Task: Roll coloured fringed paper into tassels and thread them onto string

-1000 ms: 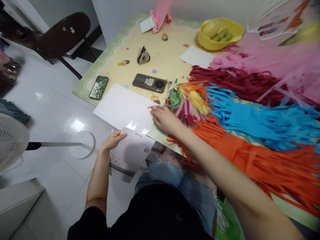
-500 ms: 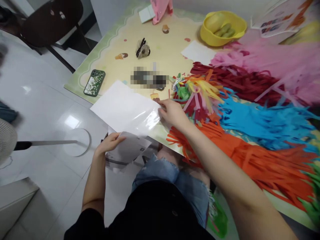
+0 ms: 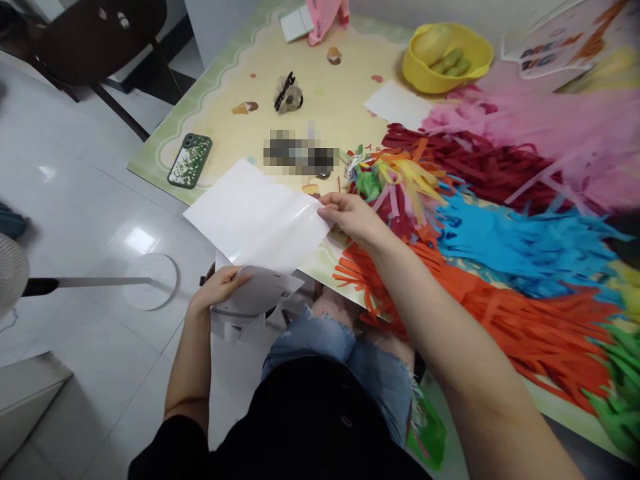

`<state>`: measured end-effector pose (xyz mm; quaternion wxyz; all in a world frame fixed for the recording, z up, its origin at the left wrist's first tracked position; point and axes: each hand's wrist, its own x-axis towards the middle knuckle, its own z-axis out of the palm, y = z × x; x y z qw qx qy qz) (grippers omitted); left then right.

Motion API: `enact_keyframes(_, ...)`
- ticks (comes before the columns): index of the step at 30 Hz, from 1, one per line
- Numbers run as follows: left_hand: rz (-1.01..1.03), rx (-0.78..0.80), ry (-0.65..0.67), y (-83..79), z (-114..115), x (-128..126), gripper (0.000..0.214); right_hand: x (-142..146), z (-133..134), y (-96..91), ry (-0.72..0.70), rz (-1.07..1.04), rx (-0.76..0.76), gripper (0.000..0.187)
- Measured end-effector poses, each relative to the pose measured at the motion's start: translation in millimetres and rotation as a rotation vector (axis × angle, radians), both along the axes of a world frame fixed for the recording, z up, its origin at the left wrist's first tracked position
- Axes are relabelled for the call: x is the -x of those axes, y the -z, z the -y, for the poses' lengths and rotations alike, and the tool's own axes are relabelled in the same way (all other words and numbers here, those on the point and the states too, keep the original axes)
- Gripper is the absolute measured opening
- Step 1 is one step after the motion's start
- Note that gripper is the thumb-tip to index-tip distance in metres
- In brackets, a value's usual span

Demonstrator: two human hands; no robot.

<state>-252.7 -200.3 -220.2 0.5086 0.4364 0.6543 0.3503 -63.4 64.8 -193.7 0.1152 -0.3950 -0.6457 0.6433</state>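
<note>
A glossy white sheet [image 3: 250, 213] lies across the table's near edge, its right side slightly raised. My right hand [image 3: 353, 217] pinches that sheet's right corner between thumb and fingers. Below the table edge, my left hand [image 3: 217, 287] is closed on a white paper [image 3: 265, 288] with small dark marks on it, thumb on top. Whether this paper and the glossy sheet are joined is unclear. A bundle of mixed coloured strips [image 3: 395, 183] lies just beyond my right hand, and orange fringed strips [image 3: 480, 320] spread under my right forearm.
On the table [image 3: 220, 87] are a phone [image 3: 190, 160], a hair clip [image 3: 289, 97], a blurred-out object [image 3: 300, 155] and a yellow bowl [image 3: 445, 77]. Blue [image 3: 520, 247], dark red [image 3: 475, 163] and pink [image 3: 550, 127] strips cover the right side. A fan [image 3: 150, 280] stands on the floor.
My right hand has raised the glossy sheet's right corner a little, and the shine on it has shifted. My left hand stays nearly in place on its paper.
</note>
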Motion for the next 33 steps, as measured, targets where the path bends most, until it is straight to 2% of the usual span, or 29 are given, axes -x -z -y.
enact_keyframes(4, -0.005, -0.007, 0.002, 1.9, 0.7, 0.3, 0.042, -5.0, -3.2, -3.0, -0.007, -0.036, 0.070, 0.020)
enact_keyframes(7, -0.029, -0.009, -0.044, 7.7, 0.1, 4.9, 0.045, -11.9, -7.2, 1.6, -0.047, -0.016, 0.024, 0.029)
enact_keyframes(8, -0.037, -0.008, -0.062, 8.4, 0.5, 7.7, 0.045, -14.2, -7.4, 4.2, -0.070, 0.009, -0.036, 0.032)
enact_keyframes(10, -0.045, 0.005, -0.067, 4.4, 3.8, 14.6, 0.045, -17.5, -4.5, 9.8, -0.099, 0.092, -0.254, 0.034)
enact_keyframes(14, -0.006, 0.027, 0.084, -25.8, 18.3, 23.4, 0.041, -15.7, 13.0, 17.4, -0.111, 0.227, -0.837, 0.036)
enact_keyframes(15, 0.010, 0.021, 0.109, -33.9, 20.0, 22.7, 0.040, -13.7, 17.6, 18.1, -0.135, 0.217, -0.919, 0.037)
enact_keyframes(17, 0.033, 0.018, 0.096, -42.4, 16.4, 17.8, 0.039, -9.3, 24.0, 18.6, -0.230, 0.159, -0.955, 0.036)
enact_keyframes(19, 0.063, 0.036, 0.004, -36.7, 3.9, 11.6, 0.038, -6.2, 24.8, 19.3, -0.312, 0.116, -0.908, 0.035)
enact_keyframes(22, 0.160, 0.080, -0.152, -12.1, -15.3, 8.0, 0.041, -6.2, 17.2, 22.2, -0.308, 0.154, -0.886, 0.038)
enact_keyframes(24, 0.208, 0.097, -0.144, -2.1, -17.2, 10.7, 0.041, -8.5, 11.0, 24.5, -0.297, 0.198, -0.916, 0.039)
enact_keyframes(25, 0.208, 0.101, -0.087, -2.9, -14.4, 12.6, 0.039, -9.6, 8.7, 25.1, -0.311, 0.213, -0.941, 0.036)
enact_keyframes(27, 0.187, 0.074, 0.066, -17.3, -5.7, 14.8, 0.037, -10.1, 6.2, 24.3, -0.365, 0.239, -1.006, 0.029)
enact_keyframes(29, 0.184, 0.018, 0.186, -42.9, -2.0, 11.9, 0.037, -6.2, 4.5, 20.9, -0.419, 0.285, -1.054, 0.027)
enact_keyframes(31, 0.198, -0.046, 0.216, -66.9, -12.0, 3.5, 0.036, 3.4, 0.8, 16.5, -0.430, 0.334, -1.065, 0.031)
enact_keyframes(33, 0.209, -0.114, 0.180, -77.5, -35.8, -7.2, 0.036, 17.8, -6.1, 13.6, -0.406, 0.311, -1.061, 0.038)
